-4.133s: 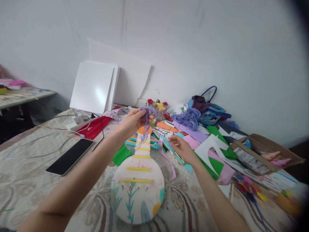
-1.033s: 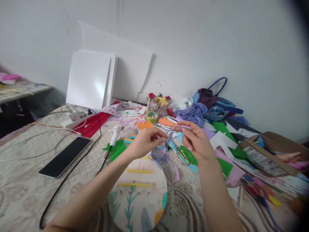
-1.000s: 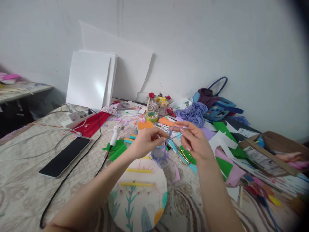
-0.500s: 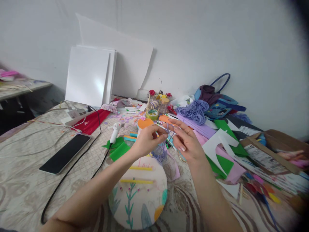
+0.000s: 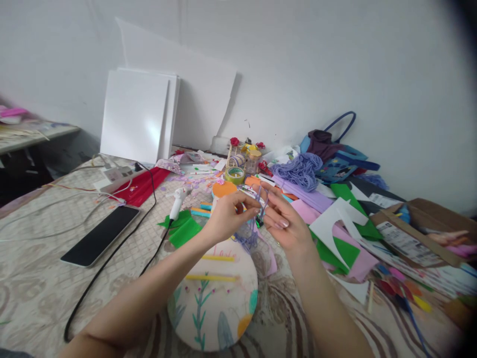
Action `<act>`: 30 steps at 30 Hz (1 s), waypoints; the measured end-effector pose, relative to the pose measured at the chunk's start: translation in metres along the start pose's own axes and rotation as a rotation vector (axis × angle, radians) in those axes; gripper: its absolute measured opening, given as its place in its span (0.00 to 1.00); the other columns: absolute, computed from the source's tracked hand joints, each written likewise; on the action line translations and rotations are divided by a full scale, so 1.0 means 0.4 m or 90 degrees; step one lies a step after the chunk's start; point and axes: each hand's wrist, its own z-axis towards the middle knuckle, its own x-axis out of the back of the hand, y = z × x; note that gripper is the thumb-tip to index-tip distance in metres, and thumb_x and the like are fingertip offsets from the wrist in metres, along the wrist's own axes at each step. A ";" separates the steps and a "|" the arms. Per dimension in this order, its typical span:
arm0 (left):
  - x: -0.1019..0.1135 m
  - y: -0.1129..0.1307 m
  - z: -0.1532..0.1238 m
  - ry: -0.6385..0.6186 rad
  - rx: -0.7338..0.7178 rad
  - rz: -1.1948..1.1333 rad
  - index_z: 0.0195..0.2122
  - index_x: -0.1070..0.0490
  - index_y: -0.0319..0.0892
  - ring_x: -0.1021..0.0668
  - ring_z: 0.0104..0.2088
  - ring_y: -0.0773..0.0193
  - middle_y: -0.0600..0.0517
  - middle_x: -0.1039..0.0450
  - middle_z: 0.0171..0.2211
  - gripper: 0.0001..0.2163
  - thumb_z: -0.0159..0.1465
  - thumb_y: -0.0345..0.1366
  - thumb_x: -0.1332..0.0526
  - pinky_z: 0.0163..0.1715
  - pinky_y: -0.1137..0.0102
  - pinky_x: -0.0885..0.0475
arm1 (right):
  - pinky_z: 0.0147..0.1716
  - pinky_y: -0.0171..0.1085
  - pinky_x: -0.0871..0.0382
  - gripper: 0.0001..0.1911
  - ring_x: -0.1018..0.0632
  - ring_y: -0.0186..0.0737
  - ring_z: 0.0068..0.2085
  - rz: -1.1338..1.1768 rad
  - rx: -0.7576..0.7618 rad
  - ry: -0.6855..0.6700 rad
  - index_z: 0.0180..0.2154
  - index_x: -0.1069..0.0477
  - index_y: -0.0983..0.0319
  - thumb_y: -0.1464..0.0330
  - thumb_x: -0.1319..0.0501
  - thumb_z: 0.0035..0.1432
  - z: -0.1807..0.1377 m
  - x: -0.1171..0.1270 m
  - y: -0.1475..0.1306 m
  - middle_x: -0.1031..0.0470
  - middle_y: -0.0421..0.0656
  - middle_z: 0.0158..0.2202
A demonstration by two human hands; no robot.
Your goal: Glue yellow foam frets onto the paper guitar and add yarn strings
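Purple yarn (image 5: 249, 239) runs between my two hands, and its loose strands hang down to the table. My left hand (image 5: 234, 211) pinches the yarn between thumb and fingertips. Close beside it, my right hand (image 5: 283, 219) has yarn looped about its bent fingers. Under my forearms lies a round white board (image 5: 212, 318) with painted leaves, two yellow sticks and several small pink beads. Its far edge carries pink lettering. A white glue gun (image 5: 179, 201) rests left of my hands, near green paper (image 5: 184, 231).
A phone-like black tablet (image 5: 102, 236), a power strip (image 5: 115, 179) and loose cables lie on the left. Behind are green tape (image 5: 234, 175) and a jar (image 5: 253, 161). A purple yarn skein (image 5: 298, 171), paper scraps (image 5: 337, 223) and a cardboard box (image 5: 417, 233) crowd the right.
My right hand has shifted slightly left, closer to my left hand, and its fingers have curled more around the yarn. My left hand stays almost in place.
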 end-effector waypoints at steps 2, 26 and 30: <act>-0.001 -0.003 -0.002 0.009 -0.022 0.034 0.37 0.22 0.40 0.30 0.26 0.70 0.51 0.26 0.32 0.06 0.60 0.30 0.37 0.27 0.74 0.35 | 0.09 0.21 0.50 0.09 0.49 0.16 0.11 0.017 -0.009 -0.001 0.38 0.23 0.58 0.72 0.37 0.54 -0.004 -0.004 0.001 0.22 0.34 0.31; -0.008 -0.024 0.004 -0.009 -0.014 0.015 0.26 0.28 0.38 0.31 0.25 0.71 0.55 0.30 0.24 0.06 0.59 0.31 0.38 0.26 0.75 0.36 | 0.11 0.25 0.45 0.13 0.39 0.19 0.12 -0.203 0.079 0.057 0.45 0.27 0.57 0.65 0.39 0.57 0.010 0.020 0.020 0.20 0.41 0.43; 0.011 -0.013 0.004 -0.051 0.014 0.005 0.27 0.28 0.38 0.31 0.24 0.71 0.54 0.29 0.24 0.07 0.60 0.35 0.39 0.24 0.76 0.37 | 0.14 0.30 0.42 0.13 0.32 0.31 0.15 -0.690 0.226 0.120 0.43 0.26 0.60 0.61 0.40 0.58 0.008 0.054 -0.017 0.22 0.41 0.26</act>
